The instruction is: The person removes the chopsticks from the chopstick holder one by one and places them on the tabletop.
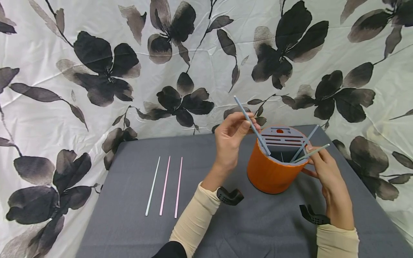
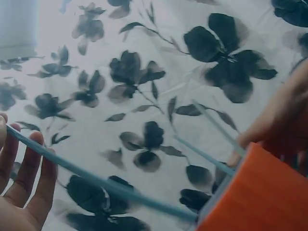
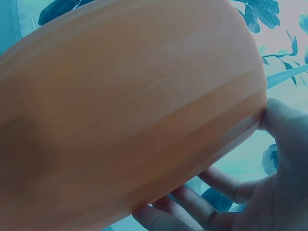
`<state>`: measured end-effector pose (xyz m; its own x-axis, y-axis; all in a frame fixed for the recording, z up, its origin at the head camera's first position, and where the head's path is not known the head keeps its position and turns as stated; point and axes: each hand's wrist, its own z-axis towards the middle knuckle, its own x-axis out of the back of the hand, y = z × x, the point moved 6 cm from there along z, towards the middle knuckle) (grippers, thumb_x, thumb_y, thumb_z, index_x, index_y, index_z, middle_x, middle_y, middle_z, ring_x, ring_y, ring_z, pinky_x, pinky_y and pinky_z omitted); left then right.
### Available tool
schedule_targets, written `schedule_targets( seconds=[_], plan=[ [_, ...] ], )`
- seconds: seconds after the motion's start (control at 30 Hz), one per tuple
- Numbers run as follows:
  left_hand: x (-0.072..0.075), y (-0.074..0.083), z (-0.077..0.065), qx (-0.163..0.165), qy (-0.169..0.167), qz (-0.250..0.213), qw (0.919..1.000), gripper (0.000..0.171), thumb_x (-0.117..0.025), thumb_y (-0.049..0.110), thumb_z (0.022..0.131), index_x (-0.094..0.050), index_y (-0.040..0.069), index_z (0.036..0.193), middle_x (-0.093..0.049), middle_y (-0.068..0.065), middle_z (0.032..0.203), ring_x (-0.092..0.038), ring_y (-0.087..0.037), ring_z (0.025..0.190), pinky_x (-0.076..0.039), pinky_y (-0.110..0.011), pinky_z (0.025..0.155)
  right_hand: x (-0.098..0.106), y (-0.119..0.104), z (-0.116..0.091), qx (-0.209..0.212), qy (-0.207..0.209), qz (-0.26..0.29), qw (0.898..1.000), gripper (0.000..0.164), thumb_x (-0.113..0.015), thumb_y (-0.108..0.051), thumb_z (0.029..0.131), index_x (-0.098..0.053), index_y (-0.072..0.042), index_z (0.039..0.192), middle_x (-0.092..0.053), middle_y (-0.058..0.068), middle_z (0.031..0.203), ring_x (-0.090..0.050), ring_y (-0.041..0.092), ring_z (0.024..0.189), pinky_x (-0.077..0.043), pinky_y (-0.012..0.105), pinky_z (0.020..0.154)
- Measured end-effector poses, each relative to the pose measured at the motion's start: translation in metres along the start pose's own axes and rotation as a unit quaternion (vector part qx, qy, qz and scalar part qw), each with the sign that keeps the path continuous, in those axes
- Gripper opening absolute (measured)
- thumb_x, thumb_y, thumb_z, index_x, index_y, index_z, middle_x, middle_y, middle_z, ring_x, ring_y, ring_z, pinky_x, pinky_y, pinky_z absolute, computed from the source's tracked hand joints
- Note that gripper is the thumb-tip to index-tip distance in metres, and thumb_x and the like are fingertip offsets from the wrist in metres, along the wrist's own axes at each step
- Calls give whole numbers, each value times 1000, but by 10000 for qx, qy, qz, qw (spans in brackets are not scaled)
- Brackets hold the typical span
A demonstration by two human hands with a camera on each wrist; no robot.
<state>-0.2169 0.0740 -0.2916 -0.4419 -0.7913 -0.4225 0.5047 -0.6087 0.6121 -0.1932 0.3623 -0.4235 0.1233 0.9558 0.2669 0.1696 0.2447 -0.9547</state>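
My left hand (image 1: 229,136) pinches a thin blue straw-like stick (image 1: 246,116) between thumb and fingers. The stick slants down to the left side of the opening of an orange round holder (image 1: 271,175). Against the holder's right side lies my right hand (image 1: 329,172), its thumb at the rim and its fingers (image 3: 192,197) along the wall. Another blue stick (image 1: 309,135) and a pale green stick (image 1: 319,148) lean out of the holder's open compartment, their lower ends hidden inside.
On the grey cloth-covered table (image 1: 126,179) to the left lie a pale stick (image 1: 152,186) and two pink sticks (image 1: 165,186), side by side and spaced apart. The holder's grey slotted top (image 1: 284,136) faces up. A flower-printed sheet (image 1: 222,57) hangs behind the table.
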Motion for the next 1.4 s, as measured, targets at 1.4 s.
schedule_targets(
  seconds=[1.4],
  plan=[
    [156, -51, -130, 3886, 1546, 2073, 8843, 23, -62, 6, 104, -66, -6, 124, -69, -6, 104, -67, -16, 76, -66, -41, 67, 0, -3, -1, 5, 58, -8, 10000, 22, -52, -54, 106, -55, -36, 117, -52, -23, 113, -60, -4, 95, -62, 19, 70]
  ],
)
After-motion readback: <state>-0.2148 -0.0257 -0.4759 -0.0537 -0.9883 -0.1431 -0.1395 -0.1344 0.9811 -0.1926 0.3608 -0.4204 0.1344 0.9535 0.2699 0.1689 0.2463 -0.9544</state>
